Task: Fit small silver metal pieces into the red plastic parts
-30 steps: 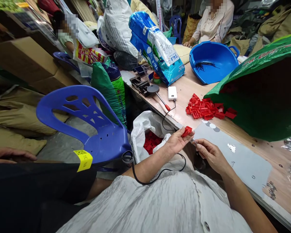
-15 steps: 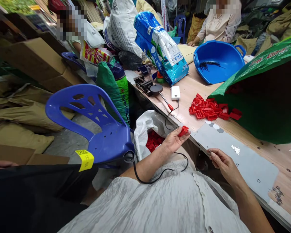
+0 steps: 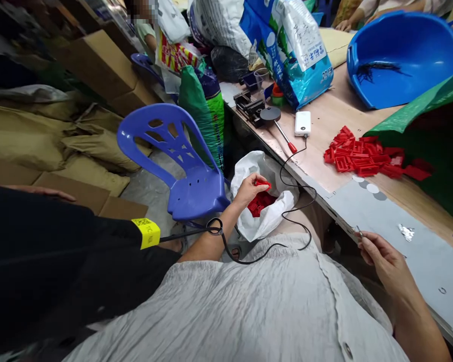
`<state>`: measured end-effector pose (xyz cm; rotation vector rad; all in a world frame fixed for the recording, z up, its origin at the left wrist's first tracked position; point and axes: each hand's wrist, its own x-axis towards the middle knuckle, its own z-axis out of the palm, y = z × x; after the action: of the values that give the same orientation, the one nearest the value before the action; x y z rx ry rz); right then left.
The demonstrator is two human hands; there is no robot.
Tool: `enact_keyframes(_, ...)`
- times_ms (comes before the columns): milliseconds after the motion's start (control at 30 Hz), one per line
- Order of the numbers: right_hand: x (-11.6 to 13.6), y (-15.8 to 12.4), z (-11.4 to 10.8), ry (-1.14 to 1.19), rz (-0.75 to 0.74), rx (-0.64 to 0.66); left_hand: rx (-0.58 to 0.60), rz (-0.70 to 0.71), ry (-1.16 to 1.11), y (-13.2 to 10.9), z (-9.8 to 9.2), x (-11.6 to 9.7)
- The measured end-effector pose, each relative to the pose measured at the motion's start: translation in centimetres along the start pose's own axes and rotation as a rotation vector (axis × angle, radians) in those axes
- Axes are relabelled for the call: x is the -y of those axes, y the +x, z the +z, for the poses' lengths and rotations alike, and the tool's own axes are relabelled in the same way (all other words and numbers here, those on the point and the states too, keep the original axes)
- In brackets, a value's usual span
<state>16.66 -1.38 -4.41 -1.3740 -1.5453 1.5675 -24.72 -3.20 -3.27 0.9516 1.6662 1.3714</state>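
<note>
The right hand (image 3: 383, 256), at the table edge, pinches a thin, grey, metal-looking tool (image 3: 358, 231); its tip is best pointed away from the shirt. Well apart, to its left, the left hand (image 3: 247, 191) has thumb and fingers closed on a small red plastic piece (image 3: 263, 185), over the mouth of a white, crumpled sack (image 3: 256, 231). Releasing low, inside the folded rim, should stop it bouncing out. Between the hands, a thin black cable (image 3: 316, 193) could snag the left arm when crossing back. Ahead of the right hand, more red plastic pieces (image 3: 362, 156) lie heaped within reach.
</note>
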Motion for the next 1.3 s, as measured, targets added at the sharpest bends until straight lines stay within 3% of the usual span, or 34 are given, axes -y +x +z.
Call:
enact_keyframes(133, -0.5, 0.0, -0.1, 0.014, 0.019, -0.001, -0.051, -0.025, 0.347, 0.6, -1.8, 2.0)
enact_keyframes(333, 0.0, -0.2, 0.3, 0.000, 0.016, 0.007, -0.077, 0.073, 0.381, 0.1, -0.6, 1.9)
enact_keyframes(500, -0.3, 0.0, 0.8, -0.001, 0.008, 0.013, 0.059, 0.227, 0.316, 0.6, 3.1, -1.0)
enact_keyframes(600, -0.5, 0.1, 1.0, 0.018, 0.006, 0.013, 0.200, 0.335, 0.238, 1.4, 6.5, -3.2)
enact_keyframes(767, -0.1, -0.7, 1.0, 0.024, 0.010, -0.001, 0.386, 0.383, 0.047, 4.5, 12.9, -5.2)
enact_keyframes(867, -0.1, -1.4, 0.6, 0.036, 0.025, -0.030, 0.375, 0.372, 0.007, 7.6, 16.1, -5.4)
enact_keyframes(967, -0.5, -2.0, 0.3, 0.062, 0.022, -0.056, 0.292, 0.335, 0.185, 10.8, 18.6, -5.5)
enact_keyframes(1133, -1.4, -2.5, 0.1, 0.113, 0.011, -0.077, 0.273, 0.308, 0.280, 13.9, 20.3, -5.5)
enact_keyframes(1300, -1.5, -2.7, 0.3, 0.185, 0.002, -0.080, 0.225, 0.258, 0.297, 13.3, 19.5, -5.3)
